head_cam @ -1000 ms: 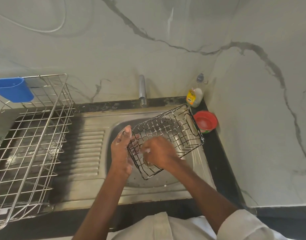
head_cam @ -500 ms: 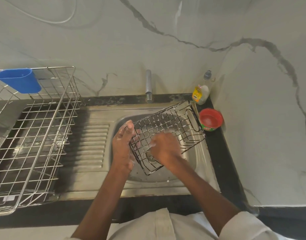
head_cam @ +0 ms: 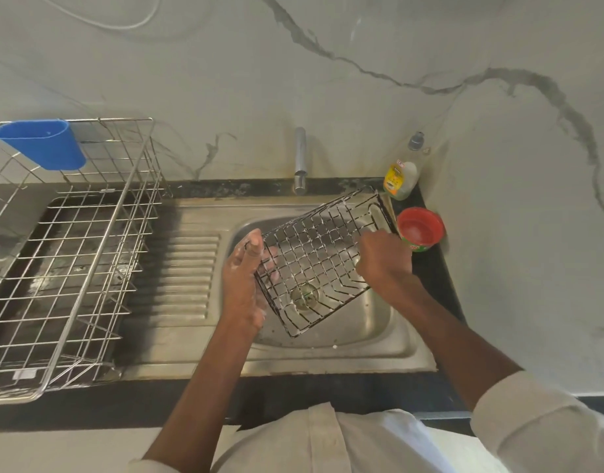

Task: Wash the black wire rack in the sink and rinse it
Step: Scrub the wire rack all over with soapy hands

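Note:
The black wire rack (head_cam: 314,254) is held tilted over the steel sink (head_cam: 372,329), its wires streaked with white soap foam. My left hand (head_cam: 247,281) grips the rack's left edge, thumb up along the rim and fingers behind the wires. My right hand (head_cam: 384,257) is curled against the rack's right side, fingers closed; whether a scrubber is inside the fist is hidden. The tap (head_cam: 300,162) stands above the sink's back edge, with no water running. The drain (head_cam: 304,294) shows through the rack.
A large steel dish drainer (head_cam: 72,261) with a blue plastic cup holder (head_cam: 41,143) fills the left counter. A soap bottle (head_cam: 401,175) and a red-lidded tub (head_cam: 420,228) stand in the right corner beside the sink. The ribbed draining board (head_cam: 188,271) lies between.
My right hand has slid from the rack's middle towards its right side. The left hand keeps its grip on the left edge.

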